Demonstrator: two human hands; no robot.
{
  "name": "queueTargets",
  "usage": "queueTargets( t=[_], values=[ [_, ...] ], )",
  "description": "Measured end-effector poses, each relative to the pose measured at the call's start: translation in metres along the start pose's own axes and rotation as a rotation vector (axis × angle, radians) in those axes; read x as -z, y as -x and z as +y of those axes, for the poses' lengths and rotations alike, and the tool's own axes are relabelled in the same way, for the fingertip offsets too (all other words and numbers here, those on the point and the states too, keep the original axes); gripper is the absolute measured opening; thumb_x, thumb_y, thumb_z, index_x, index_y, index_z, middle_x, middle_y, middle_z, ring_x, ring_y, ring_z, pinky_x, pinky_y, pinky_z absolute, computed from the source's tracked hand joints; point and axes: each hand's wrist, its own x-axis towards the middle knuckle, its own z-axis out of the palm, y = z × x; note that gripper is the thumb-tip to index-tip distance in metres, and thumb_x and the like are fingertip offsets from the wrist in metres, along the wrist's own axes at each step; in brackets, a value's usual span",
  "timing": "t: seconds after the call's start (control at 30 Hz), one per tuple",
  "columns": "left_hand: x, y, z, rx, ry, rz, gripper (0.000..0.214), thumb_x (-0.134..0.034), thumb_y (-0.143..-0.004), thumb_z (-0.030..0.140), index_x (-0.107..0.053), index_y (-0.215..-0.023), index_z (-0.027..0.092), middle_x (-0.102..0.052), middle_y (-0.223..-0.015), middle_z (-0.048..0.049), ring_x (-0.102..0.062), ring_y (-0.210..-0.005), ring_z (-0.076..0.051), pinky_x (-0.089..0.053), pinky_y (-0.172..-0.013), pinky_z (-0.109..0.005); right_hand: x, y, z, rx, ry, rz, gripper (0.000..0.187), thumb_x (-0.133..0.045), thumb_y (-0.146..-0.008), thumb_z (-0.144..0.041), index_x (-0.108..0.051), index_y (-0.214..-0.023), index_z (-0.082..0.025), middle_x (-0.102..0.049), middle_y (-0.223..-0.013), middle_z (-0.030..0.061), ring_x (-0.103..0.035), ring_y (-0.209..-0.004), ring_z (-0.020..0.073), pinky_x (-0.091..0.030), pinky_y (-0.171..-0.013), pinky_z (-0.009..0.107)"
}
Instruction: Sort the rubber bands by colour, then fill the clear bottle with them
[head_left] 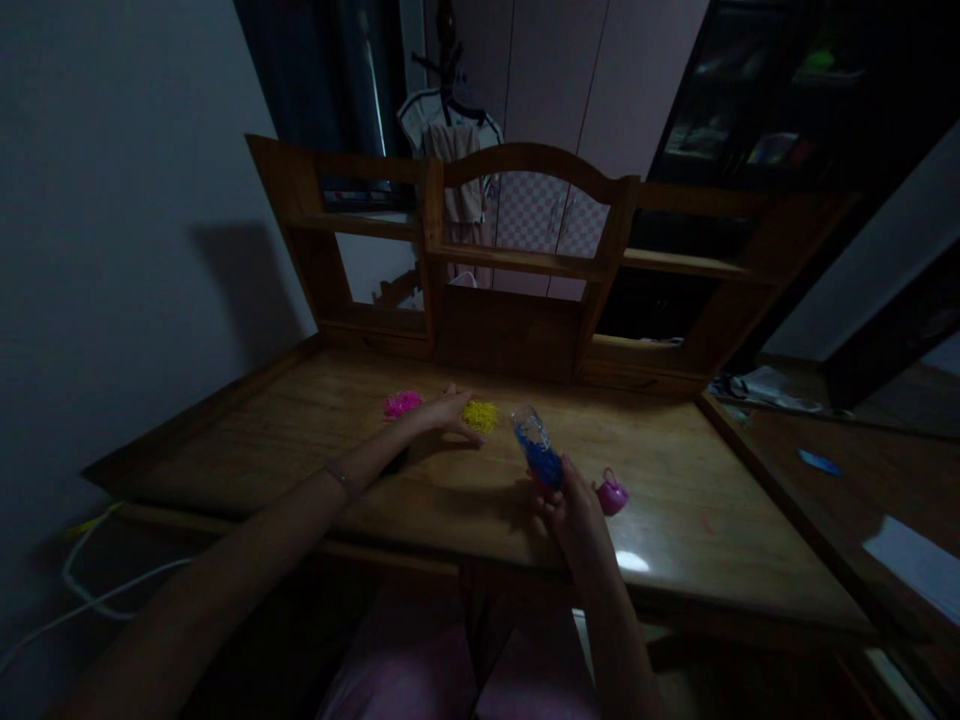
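My right hand [566,503] is closed around the lower part of a clear bottle [526,420], tilted above the desk. Inside it is a mass of blue bits [545,466], too small to name surely. My left hand [452,412] reaches to a small heap of yellow strands or bands [480,416], its fingers spread at the heap's left edge. Just left of that hand is a pink heap [403,404] of similar bits, partly behind my forearm. Beside my right hand, a purple cap with a loop [613,493] lies on the desk.
The wooden desk [450,500] has a raised shelf unit [525,262] along its back. A wall [150,200] stands at the left, with a white cable [97,598] near the front corner. Papers [919,565] lie on a surface at the right.
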Motion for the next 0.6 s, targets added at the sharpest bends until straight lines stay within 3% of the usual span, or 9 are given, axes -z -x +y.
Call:
queueTargets(
  t=[0.17,0.3,0.43,0.6],
  values=[
    [0.003,-0.014,-0.002,-0.02,0.039,-0.018,0.09,-0.082,-0.048,0.051,-0.05,-0.125,0.016,-0.047,-0.127,-0.0149,-0.054,-0.108,-0.031,-0.046,-0.086,-0.035,0.019,-0.051,-0.038,-0.2,-0.219,-0.117,0.039,-0.054,-0.082,-0.053,-0.06,-0.098,-0.018,-0.067,-0.084,0.006,-0.066,-0.066,0.0182,-0.052,-0.06,0.029],
    [0.002,-0.016,-0.006,-0.044,0.079,-0.002,0.08,-0.082,-0.051,0.046,-0.054,-0.12,0.019,-0.05,-0.124,-0.0126,-0.057,-0.101,-0.026,-0.049,-0.078,-0.031,0.053,-0.119,-0.059,-0.244,-0.146,-0.242,0.033,-0.067,-0.077,-0.045,-0.061,-0.094,-0.017,-0.065,-0.071,0.003,-0.063,-0.057,0.0163,-0.049,-0.053,0.026],
    [0.003,-0.012,-0.01,-0.085,0.106,0.023,0.072,-0.082,-0.054,0.041,-0.056,-0.118,0.019,-0.053,-0.121,-0.0108,-0.057,-0.102,-0.025,-0.049,-0.082,-0.031,0.073,-0.17,-0.044,-0.31,0.055,-0.326,0.031,-0.071,-0.073,-0.042,-0.066,-0.084,-0.013,-0.065,-0.068,0.0056,-0.058,-0.051,0.0145,-0.046,-0.048,0.026],
    [0.003,-0.006,-0.014,-0.134,0.147,0.1,0.064,-0.081,-0.057,0.039,-0.06,-0.114,0.018,-0.057,-0.116,-0.0099,-0.056,-0.106,-0.027,-0.046,-0.089,-0.035,0.057,-0.192,-0.017,-0.271,0.164,-0.321,0.033,-0.076,-0.065,-0.042,-0.07,-0.078,-0.012,-0.065,-0.063,0.0039,-0.055,-0.051,0.0139,-0.043,-0.045,0.024]
  ],
)
